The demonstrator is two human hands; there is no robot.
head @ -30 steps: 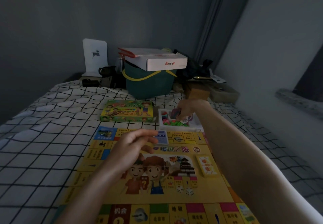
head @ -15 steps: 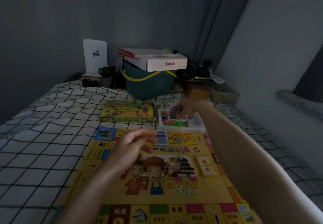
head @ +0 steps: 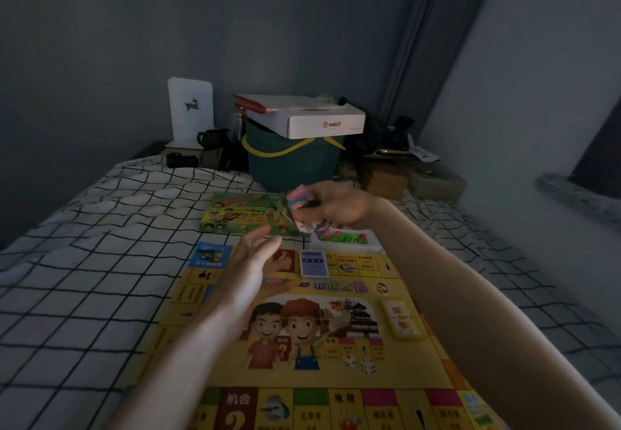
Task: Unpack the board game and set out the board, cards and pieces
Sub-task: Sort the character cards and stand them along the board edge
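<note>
The yellow game board [head: 322, 329] lies unfolded on the checked bedsheet. My right hand [head: 336, 208] grips a bundle of pink, blue and white paper money [head: 302, 209], lifted above the white inner tray [head: 369, 245], which holds small green and red pieces [head: 339, 237]. My left hand [head: 255, 268] hovers over the board's far left part with fingers straight, palm toward the bundle, holding nothing. A blue card deck [head: 314, 263] lies near the board's far edge, a yellow card deck [head: 401, 323] at its right. Two white dice [head: 361, 364] sit near the board's middle.
The green game box lid [head: 242, 216] lies beyond the board. A teal bucket [head: 289, 164] with a white carton [head: 322, 120] on top stands at the bed's far end, with a white bookend [head: 190, 107], a dark mug and clutter beside it. A wall runs along the right.
My right hand has lifted the paper money bundle out of the tray and moved it left. My left hand has let go of the blue card deck and opened, rising toward the bundle.
</note>
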